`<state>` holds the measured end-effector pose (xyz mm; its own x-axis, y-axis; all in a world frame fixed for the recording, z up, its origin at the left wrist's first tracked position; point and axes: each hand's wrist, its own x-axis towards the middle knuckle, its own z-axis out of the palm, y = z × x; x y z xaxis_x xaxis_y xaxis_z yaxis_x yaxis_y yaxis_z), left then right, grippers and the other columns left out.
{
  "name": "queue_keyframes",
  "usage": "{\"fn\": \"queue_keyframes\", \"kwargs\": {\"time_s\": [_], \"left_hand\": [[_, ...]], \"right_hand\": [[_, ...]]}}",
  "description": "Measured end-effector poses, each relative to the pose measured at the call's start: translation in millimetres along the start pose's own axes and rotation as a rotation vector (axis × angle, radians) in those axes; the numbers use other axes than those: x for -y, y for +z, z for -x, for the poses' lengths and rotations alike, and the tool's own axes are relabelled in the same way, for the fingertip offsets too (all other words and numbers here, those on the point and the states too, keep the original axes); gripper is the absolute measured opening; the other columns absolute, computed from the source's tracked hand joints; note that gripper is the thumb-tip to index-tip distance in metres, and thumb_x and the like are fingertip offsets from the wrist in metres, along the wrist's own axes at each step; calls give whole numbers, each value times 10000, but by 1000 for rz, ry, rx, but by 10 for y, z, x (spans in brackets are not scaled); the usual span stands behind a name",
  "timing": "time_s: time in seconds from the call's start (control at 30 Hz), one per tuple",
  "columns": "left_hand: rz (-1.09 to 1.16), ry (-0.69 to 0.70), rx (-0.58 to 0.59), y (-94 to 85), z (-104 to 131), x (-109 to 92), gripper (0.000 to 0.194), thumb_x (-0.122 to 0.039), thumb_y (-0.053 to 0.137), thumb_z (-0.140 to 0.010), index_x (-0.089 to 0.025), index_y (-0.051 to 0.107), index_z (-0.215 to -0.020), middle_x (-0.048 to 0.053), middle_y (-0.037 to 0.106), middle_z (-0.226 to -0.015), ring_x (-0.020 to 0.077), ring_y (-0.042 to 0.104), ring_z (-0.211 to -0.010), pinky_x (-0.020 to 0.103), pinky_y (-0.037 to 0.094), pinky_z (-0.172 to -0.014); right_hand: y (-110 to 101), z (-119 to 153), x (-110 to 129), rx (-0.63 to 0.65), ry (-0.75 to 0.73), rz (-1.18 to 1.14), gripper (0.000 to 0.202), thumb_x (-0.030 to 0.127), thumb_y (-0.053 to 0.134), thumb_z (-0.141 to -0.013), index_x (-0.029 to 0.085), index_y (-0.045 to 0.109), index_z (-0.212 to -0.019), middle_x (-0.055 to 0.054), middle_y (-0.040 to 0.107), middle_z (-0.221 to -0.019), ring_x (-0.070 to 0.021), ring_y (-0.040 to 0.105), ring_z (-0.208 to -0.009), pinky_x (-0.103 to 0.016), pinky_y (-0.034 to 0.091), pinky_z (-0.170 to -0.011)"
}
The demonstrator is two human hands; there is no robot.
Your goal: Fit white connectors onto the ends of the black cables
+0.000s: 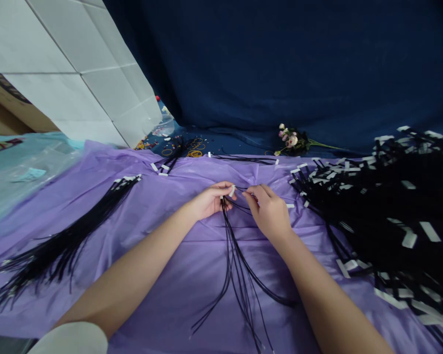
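My left hand [216,199] is closed on the white-tipped end of a bunch of thin black cables [232,246]. Their loose ends hang down and fan out toward me over the purple cloth. Just to the right, my right hand [268,209] pinches a thin black strand that runs across to the left fingers. Beside the right wrist a small white tab [290,206] shows on the cloth. A neat bundle of black cables [92,221] with white ends lies at the left. On the right is a large heap of black cables [391,196] with white connectors or tags.
Purple cloth [151,275] covers the table. Along its far edge lie a few cables [243,158], yellow rubber bands [195,153] and artificial flowers [291,139]. A dark blue curtain [280,64] hangs behind. White panels [66,64] and clear plastic [29,172] are at left.
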<state>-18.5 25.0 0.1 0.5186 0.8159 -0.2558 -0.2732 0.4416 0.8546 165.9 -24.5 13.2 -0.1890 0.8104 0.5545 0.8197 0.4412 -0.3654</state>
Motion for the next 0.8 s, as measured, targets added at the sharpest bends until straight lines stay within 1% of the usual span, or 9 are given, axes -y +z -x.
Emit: {"fn": "queue_keyframes", "kwargs": {"time_s": [0.17, 0.43, 0.73, 0.8], "left_hand": [[-9, 4, 13, -13, -1, 6, 199, -226, 690, -758, -146, 578, -901, 21, 624, -753, 93, 591, -554, 212, 474, -524], [-45, 25, 8, -4, -3, 25, 244, -254, 709, -756, -166, 560, -927, 18, 639, -796, 85, 583, -531, 209, 467, -506], [-46, 27, -2, 3, 12, 20, 267, -257, 722, -745, -168, 560, -938, 22, 644, -815, 85, 585, -521, 211, 468, -501], [-41, 28, -1, 5, 14, 18, 262, -253, 721, -745, -167, 565, -938, 22, 645, -816, 85, 585, -523, 211, 468, -502]], "right_hand": [[1, -1, 2, -15, 34, -58, 164, 286, 508, -924, 180, 632, -904, -58, 683, -855, -171, 635, -719, -241, 407, -620], [21, -15, -14, -52, 127, -266, 153, 277, 513, -907, 186, 620, -848, -42, 664, -786, -160, 599, -685, -249, 417, -637], [38, -14, -37, -68, 139, -296, 179, 302, 507, -909, 191, 627, -834, -34, 656, -762, -163, 602, -687, -259, 420, -637], [28, -14, -38, -63, 117, -285, 173, 295, 512, -908, 188, 629, -839, -36, 658, -766, -163, 607, -693, -255, 422, -639]]}}
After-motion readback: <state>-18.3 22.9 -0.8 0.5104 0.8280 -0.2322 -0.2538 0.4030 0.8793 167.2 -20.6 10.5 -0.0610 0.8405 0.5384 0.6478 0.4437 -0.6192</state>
